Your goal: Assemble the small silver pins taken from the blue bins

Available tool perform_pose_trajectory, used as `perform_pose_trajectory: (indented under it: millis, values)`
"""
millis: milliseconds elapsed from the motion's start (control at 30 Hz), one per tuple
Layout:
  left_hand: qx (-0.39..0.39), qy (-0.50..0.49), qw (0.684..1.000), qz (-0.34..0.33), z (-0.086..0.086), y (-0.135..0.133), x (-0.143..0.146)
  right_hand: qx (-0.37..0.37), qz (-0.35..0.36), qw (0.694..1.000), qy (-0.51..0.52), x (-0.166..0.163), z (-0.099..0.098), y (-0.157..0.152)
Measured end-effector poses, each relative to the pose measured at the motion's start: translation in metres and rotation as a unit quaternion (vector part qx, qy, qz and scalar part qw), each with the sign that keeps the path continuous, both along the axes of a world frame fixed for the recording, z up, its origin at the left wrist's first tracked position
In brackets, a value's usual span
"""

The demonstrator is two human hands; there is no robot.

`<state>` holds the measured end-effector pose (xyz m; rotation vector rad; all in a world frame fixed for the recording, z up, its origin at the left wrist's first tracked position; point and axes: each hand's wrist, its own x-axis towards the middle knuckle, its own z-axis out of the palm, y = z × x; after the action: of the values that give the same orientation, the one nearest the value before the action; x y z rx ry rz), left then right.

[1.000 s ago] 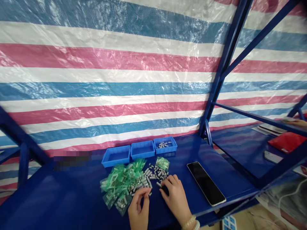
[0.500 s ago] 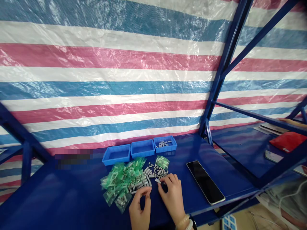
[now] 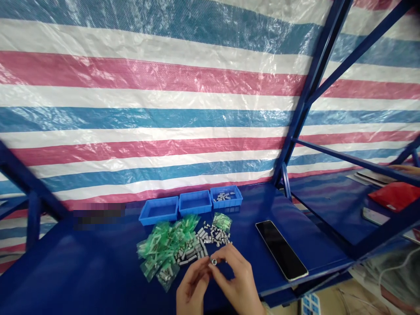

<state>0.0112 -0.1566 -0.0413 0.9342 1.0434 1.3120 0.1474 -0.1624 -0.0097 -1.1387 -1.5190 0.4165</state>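
Observation:
Over the front of the blue table, my left hand (image 3: 193, 286) and my right hand (image 3: 239, 276) meet at the fingertips. Between them is a small metal cylinder (image 3: 214, 262), its round, hollow-looking end facing me. Both hands are closed in a pinch around it; the fingers hide most of its length. Just beyond lies a pile of loose metal cylinders (image 3: 193, 251), with smaller metal pieces (image 3: 218, 236) beside it. Left of the pile, green-tinted clear bags (image 3: 166, 240) of parts are heaped. One more small bag (image 3: 222, 222) lies behind the loose pieces.
Three blue trays stand in a row at the back: a left tray (image 3: 159, 221), a middle tray (image 3: 195, 209) and a right tray (image 3: 228, 203) holding several metal pieces. A phone (image 3: 281, 249) lies to the right. Blue frame posts (image 3: 300, 105) rise before a striped sheet (image 3: 164, 122).
My right hand has moved left and toward me from the loose pieces, bringing a small metal piece. My two hands, apart before, now touch at the fingertips.

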Motion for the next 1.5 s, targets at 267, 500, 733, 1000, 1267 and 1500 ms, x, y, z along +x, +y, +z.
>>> perform_pose_trajectory:
  millis: [267,500,733,1000,1267,1500]
  values:
    - [0.107,0.098,0.987,0.073,0.006,-0.012,0.013,-0.152,0.113,0.922,0.336,-0.008,-0.034,0.009]
    - [0.12,0.179,0.97,0.114,-0.018,-0.001,0.004,-0.058,-0.046,0.987,0.14,0.038,-0.014,0.064]
    - [0.14,0.23,0.955,0.125,-0.028,0.003,0.001,-0.064,-0.095,0.993,-0.009,0.088,0.022,0.156]
    - [0.161,0.254,0.946,0.121,-0.035,0.009,-0.003,-0.177,-0.016,0.972,-0.151,0.085,-0.029,0.025]
    - [0.206,0.306,0.922,0.117,-0.034,0.005,-0.006,-0.196,-0.073,0.946,-0.247,0.046,-0.049,0.025]
    - [0.328,0.45,0.813,0.167,-0.038,-0.003,-0.035,-0.161,-0.1,0.955,-0.228,0.022,-0.05,0.029]
